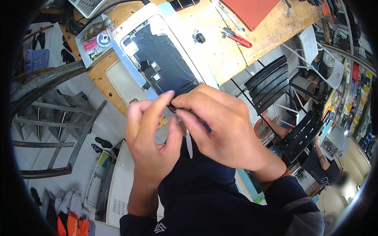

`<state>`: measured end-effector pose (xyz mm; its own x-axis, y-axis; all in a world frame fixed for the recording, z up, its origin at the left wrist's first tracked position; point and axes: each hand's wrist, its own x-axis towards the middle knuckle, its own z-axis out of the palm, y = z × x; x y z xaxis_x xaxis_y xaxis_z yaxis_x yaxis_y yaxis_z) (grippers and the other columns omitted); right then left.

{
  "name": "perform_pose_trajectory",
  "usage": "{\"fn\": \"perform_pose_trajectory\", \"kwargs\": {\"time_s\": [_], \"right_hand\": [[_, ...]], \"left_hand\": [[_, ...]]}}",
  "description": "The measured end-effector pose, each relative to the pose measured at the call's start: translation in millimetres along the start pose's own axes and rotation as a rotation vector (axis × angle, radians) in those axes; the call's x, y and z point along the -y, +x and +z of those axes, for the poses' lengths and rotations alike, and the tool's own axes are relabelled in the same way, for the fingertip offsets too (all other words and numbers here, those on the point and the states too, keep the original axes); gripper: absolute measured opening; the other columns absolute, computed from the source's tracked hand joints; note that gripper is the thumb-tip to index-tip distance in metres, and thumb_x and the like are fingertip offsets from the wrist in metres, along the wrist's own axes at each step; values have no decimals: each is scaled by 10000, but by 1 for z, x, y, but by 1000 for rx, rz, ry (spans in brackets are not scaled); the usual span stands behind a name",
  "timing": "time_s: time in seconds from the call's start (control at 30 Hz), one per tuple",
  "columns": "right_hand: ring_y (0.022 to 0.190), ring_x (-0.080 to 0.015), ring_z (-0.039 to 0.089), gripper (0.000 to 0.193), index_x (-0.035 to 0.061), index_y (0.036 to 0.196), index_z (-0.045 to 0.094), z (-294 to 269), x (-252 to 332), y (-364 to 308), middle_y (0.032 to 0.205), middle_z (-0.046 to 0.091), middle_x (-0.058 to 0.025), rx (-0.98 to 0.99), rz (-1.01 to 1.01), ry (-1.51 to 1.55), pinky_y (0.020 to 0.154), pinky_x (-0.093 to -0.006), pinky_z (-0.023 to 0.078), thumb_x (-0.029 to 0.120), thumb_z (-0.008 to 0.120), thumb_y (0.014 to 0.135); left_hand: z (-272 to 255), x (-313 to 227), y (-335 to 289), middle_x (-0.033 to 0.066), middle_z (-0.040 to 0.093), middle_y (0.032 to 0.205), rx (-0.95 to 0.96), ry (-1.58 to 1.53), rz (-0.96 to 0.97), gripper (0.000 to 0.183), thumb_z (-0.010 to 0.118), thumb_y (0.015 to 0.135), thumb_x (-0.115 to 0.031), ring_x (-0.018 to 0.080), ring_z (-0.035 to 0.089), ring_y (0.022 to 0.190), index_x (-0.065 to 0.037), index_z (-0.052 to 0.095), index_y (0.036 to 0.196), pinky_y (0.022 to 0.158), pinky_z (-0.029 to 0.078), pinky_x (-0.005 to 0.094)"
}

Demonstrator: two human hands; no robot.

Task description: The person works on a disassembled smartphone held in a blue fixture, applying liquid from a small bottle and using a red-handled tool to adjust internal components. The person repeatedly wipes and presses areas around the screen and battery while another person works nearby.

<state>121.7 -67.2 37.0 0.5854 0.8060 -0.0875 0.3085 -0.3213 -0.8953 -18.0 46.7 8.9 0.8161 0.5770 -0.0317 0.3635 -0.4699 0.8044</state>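
An opened tablet-like panel [171, 59], black inside with a white frame and silver connector patches, lies on a pale backing near the bench's front edge. At its near end, my right hand [224, 122] pinches a small dark piece [172, 108] between thumb and forefinger; the piece is too small to name. My left hand [151, 133] is beside it, thumb and forefinger apart around the same spot, the forefinger tip close to the panel's near edge. My hands hide the panel's near corner.
Red-handled pliers [238, 38], a small black part [199, 37] and an orange-red mat [252, 10] lie on the wooden bench [271, 33]. A white tray [94, 59] holds a spool. Black slatted chairs [269, 84] stand to the right, a person beyond. Metal steps [59, 122] are left.
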Motion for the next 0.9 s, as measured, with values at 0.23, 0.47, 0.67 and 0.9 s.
{"fn": "perform_pose_trajectory", "kwargs": {"time_s": [0.23,0.47,0.67,0.9], "right_hand": [[807,-101,663,283,-36,1260,708,-25,-16,-21,999,692,-66,-224,66,-85,722,-262,555,-114,672,991],[834,-122,731,144,-6,1127,759,-28,-144,0,937,781,-90,-273,477,-134,764,-294,594,28,780,988],[764,-291,713,182,50,1111,792,-25,-182,5,937,731,-127,-553,116,-638,705,-416,576,73,805,931],[982,-356,683,255,50,1095,804,-65,-201,42,954,704,-132,-300,-77,-918,864,-493,539,90,780,845]], "left_hand": [[4,10,4,106,695,988,6,-53,29,237,815,901,58,240,690,837,-31,783,1119,702,562,355],[8,8,-1,116,731,967,-59,-25,-10,148,798,933,63,231,706,792,6,752,1062,728,587,341],[9,12,-5,96,735,997,-78,-181,-127,141,775,953,81,175,716,859,28,746,1080,813,591,310],[11,20,-12,73,727,1109,-50,-430,-221,165,736,1008,103,112,712,1008,55,723,1166,910,568,252]]}}
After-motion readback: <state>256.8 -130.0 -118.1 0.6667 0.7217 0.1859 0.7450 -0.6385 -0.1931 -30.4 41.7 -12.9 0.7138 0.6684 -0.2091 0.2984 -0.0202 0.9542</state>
